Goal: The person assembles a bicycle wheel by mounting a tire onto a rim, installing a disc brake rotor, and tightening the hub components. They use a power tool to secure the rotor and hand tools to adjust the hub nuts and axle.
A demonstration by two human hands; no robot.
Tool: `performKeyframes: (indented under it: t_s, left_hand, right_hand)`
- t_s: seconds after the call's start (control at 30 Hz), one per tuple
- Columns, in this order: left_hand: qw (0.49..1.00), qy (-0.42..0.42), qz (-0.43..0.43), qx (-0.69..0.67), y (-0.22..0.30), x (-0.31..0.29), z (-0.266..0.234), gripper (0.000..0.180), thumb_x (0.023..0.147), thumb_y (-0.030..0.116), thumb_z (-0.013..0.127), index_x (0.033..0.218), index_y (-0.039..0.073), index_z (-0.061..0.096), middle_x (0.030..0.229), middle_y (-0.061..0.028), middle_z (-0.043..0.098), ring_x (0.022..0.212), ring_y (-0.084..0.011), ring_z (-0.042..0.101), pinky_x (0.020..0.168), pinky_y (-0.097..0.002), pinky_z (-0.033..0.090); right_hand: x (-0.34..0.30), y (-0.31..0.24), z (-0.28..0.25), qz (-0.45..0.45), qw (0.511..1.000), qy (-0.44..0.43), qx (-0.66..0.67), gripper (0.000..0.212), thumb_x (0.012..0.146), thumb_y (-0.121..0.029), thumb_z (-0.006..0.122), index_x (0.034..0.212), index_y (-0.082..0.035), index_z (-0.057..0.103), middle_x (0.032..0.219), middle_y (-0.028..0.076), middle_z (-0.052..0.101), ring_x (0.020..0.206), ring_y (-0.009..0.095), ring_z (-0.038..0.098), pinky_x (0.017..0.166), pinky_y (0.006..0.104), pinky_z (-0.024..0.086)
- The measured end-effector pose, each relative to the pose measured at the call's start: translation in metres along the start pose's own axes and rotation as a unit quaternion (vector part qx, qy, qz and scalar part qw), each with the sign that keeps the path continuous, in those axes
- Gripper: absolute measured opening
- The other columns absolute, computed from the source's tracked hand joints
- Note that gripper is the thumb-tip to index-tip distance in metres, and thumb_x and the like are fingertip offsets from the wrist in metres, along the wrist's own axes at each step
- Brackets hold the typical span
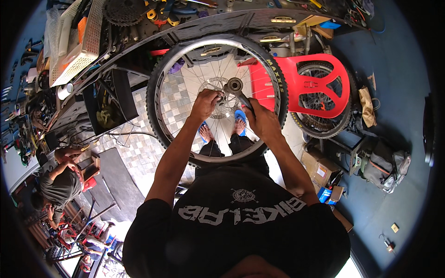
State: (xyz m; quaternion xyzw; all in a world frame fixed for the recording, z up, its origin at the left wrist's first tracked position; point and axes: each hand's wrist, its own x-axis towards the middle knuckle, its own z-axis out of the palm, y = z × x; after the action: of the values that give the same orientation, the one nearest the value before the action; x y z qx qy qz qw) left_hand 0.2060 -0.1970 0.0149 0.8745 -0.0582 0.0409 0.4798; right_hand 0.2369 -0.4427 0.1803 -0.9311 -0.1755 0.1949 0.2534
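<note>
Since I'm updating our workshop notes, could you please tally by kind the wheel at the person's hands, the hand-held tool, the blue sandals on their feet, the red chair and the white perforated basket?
Bicycle wheel: 1
Tool in the right hand: 1
Blue sandals: 2
Red chair: 1
White perforated basket: 1
Total: 6

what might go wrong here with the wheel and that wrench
The right hand's grip on the round-headed grey metal wrench might slip, letting it knock the bicycle wheel with a knobbly black tyre. The left hand, at the wheel's centre close to the wrench, could be struck or pinched. If dropped, the wrench might fall towards the bare-toed feet in blue sandals below.
</note>
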Motion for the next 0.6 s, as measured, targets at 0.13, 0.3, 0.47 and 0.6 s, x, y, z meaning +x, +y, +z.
performKeyframes:
  t_s: [0.13, 0.3, 0.47, 0.6]
  left_hand:
    - [1.000, 0.013, 0.006, 0.005, 0.000, -0.001, 0.000, 0.020, 0.092, 0.003, 0.072, 0.112, 0.007, 0.072, 0.099, -0.0137, 0.074, 0.096, -0.0369, 0.067, 0.089, -0.0473, 0.054]
    - [0.999, 0.028, 0.020, 0.030, -0.006, -0.001, 0.006, 0.021, 0.092, 0.001, 0.072, 0.112, 0.008, 0.071, 0.097, -0.0151, 0.072, 0.094, -0.0381, 0.066, 0.087, -0.0476, 0.053]
    - [0.999, 0.034, 0.011, 0.035, -0.009, -0.003, 0.009, 0.010, 0.084, 0.002, 0.074, 0.092, 0.001, 0.067, 0.093, -0.0176, 0.070, 0.093, -0.0415, 0.065, 0.087, -0.0504, 0.054]
    - [0.998, 0.037, 0.005, 0.049, 0.001, -0.002, 0.004, 0.013, 0.083, 0.000, 0.073, 0.095, 0.001, 0.069, 0.095, -0.0185, 0.071, 0.096, -0.0410, 0.066, 0.087, -0.0506, 0.054]
  right_hand:
    - [0.000, -0.009, -0.003, -0.011, 1.000, -0.005, 0.020, 0.035, 0.106, -0.035, 0.060, 0.129, -0.010, 0.058, 0.092, 0.024, 0.074, 0.086, 0.044, 0.073, 0.074, 0.0558, 0.057]
    - [-0.003, -0.014, 0.002, -0.043, 0.999, 0.016, -0.003, 0.034, 0.107, -0.036, 0.058, 0.130, -0.010, 0.058, 0.092, 0.023, 0.074, 0.083, 0.043, 0.073, 0.074, 0.0548, 0.058]
    - [0.002, -0.007, 0.022, -0.040, 0.997, -0.042, -0.054, 0.033, 0.107, -0.035, 0.058, 0.129, -0.010, 0.058, 0.089, 0.022, 0.073, 0.079, 0.044, 0.072, 0.070, 0.0561, 0.057]
    - [0.001, -0.001, 0.025, -0.061, 0.998, -0.022, -0.024, 0.034, 0.106, -0.032, 0.060, 0.129, -0.006, 0.058, 0.088, 0.022, 0.072, 0.078, 0.044, 0.071, 0.067, 0.0559, 0.056]
